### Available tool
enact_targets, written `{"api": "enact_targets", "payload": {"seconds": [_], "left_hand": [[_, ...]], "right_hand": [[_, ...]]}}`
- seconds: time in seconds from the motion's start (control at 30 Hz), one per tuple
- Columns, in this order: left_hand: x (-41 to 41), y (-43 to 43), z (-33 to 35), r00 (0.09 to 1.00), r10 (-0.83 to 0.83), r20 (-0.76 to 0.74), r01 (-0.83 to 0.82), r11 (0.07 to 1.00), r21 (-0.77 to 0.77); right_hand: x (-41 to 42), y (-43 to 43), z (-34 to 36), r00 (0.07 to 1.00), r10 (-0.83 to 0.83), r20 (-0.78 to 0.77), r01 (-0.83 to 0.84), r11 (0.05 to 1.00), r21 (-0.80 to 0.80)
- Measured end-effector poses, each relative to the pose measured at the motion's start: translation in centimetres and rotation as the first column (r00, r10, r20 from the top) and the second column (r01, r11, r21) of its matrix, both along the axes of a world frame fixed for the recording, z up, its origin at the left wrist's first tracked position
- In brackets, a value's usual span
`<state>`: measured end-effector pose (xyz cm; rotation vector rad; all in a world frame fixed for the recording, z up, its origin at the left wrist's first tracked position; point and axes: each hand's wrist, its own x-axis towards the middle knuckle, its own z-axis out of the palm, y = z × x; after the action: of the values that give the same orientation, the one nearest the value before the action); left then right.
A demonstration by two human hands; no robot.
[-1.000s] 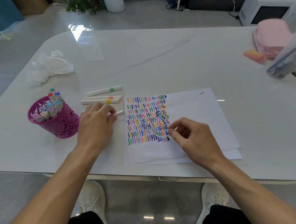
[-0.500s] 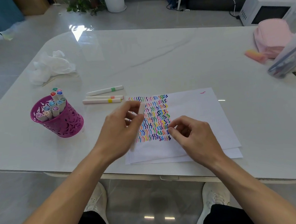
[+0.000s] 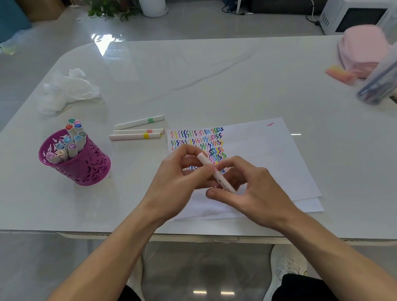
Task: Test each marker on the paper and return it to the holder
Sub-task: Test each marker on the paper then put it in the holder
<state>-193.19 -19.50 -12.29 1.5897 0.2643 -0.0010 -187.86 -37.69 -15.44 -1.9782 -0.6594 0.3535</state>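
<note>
We've brought the pale pink marker [image 3: 214, 172] over from the spot by the loose ones w/ our left hand [image 3: 181, 182], and our right hand [image 3: 254, 193] has left its place on the paper [image 3: 259, 160] to meet it. Both hands are now clamped on that one marker, held tilted above the paper's near-left part, left hand pinching the upper end, right hand fingers round the lower end. Cap looks on; hard to tell for sure. So the pickup's done, and we judge uncapping comes next, then a squiggle beside the filled rows. Three markers [image 3: 137, 132] lie on the bench [image 3: 211, 83] at approx 11 o'clock of the paper, prob. untested. The purple holder [image 3: 81, 168] stands at 9 o'clock, already packed w/ capped markers.
</note>
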Motion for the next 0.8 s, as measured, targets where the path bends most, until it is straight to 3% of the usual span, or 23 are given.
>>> {"api": "enact_targets", "payload": {"seconds": [0.1,0.2,0.37,0.53,0.8], "left_hand": [[0.0,0.3,-0.1,0.999,-0.021,-0.024,0.022,0.999,0.029],[-0.3,0.6,-0.4,0.998,-0.059,-0.025,0.063,0.977,0.203],[-0.7,0.8,-1.2,0.981,-0.175,-0.081,0.189,0.796,0.576],[-0.7,0.4,-1.4,0.951,-0.265,-0.159,0.304,0.704,0.642],[-0.7,0.3,-1.4,0.956,-0.256,-0.143,0.288,0.728,0.622]], "right_hand": [[0.2,-0.2,-0.2,0.999,0.011,0.047,-0.011,1.0,-0.011],[0.9,-0.9,-0.4,0.989,0.008,0.15,0.001,0.998,-0.06],[0.7,-1.0,-0.6,0.923,0.113,0.367,-0.026,0.972,-0.234],[0.4,-1.2,-1.2,0.894,0.171,0.414,-0.049,0.956,-0.29],[-0.6,-1.0,-1.6,0.877,0.247,0.413,-0.079,0.921,-0.382]]}}
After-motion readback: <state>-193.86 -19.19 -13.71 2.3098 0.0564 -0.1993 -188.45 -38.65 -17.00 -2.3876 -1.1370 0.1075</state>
